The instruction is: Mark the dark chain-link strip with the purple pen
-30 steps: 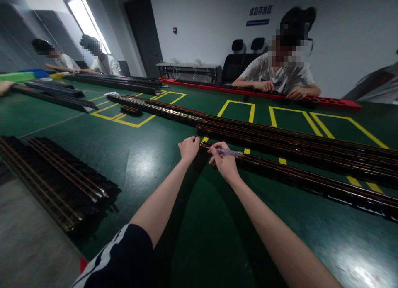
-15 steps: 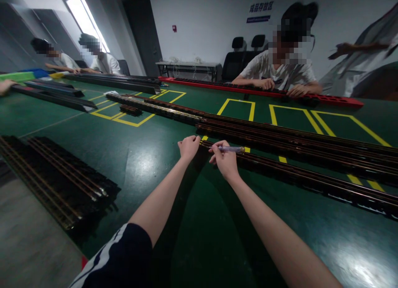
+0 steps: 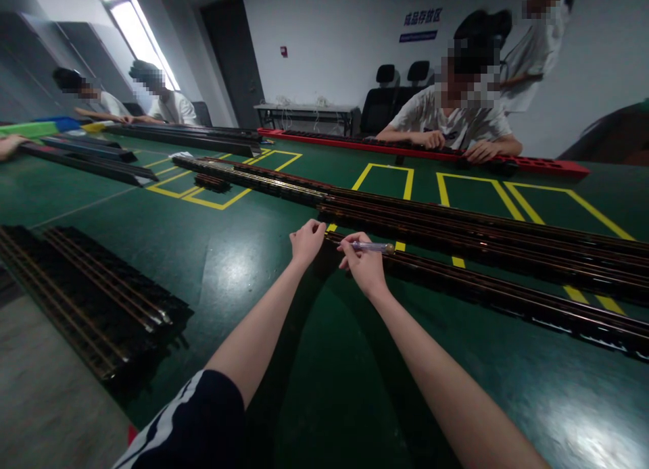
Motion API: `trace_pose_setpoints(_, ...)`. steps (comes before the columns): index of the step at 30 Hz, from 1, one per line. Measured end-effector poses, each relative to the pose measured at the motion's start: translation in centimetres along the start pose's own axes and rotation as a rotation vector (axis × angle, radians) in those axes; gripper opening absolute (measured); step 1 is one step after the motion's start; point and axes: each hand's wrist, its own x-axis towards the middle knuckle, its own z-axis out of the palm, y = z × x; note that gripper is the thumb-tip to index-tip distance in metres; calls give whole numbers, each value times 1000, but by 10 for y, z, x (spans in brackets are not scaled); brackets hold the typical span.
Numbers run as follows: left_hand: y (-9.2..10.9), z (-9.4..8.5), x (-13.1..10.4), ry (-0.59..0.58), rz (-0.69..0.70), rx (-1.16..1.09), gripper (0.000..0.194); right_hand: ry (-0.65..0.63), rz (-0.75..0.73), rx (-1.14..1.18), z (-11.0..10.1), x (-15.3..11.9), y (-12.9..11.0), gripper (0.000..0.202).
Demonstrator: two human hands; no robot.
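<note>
My right hand grips what looks like a small screwdriver with a clear purplish handle, its narrow end aimed left toward my left hand. Closed at the near end of a long dark strip, my left hand has its fingertips pinched on that end; the exact contact is partly hidden. The strip runs off to the right beneath and past my right hand. Just beyond both hands lie several similar dark strips with copper-coloured lines, side by side.
More dark strips lie at the left edge of the green table. Yellow tape outlines mark its surface. Across it, a co-worker's hands rest on a long red frame. Dark channels lie far left.
My hands stay almost in place; the screwdriver has shifted very slightly left. In the background, a standing person has moved left, behind the seated co-worker.
</note>
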Motion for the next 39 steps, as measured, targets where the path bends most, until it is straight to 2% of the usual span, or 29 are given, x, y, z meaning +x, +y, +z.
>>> trace_pose_setpoints(6, -3, 2, 0, 2, 46, -20, 21, 11, -1, 3, 0, -1, -1, 26)
trace_pose_setpoints(15, -2, 3, 2, -15, 48, -6, 21, 118, -25, -39, -1, -2, -4, 21)
trace_pose_setpoints(39, -2, 2, 3, -12, 45, -50, 23, 106, -34, -102, -4, -2, -4, 19)
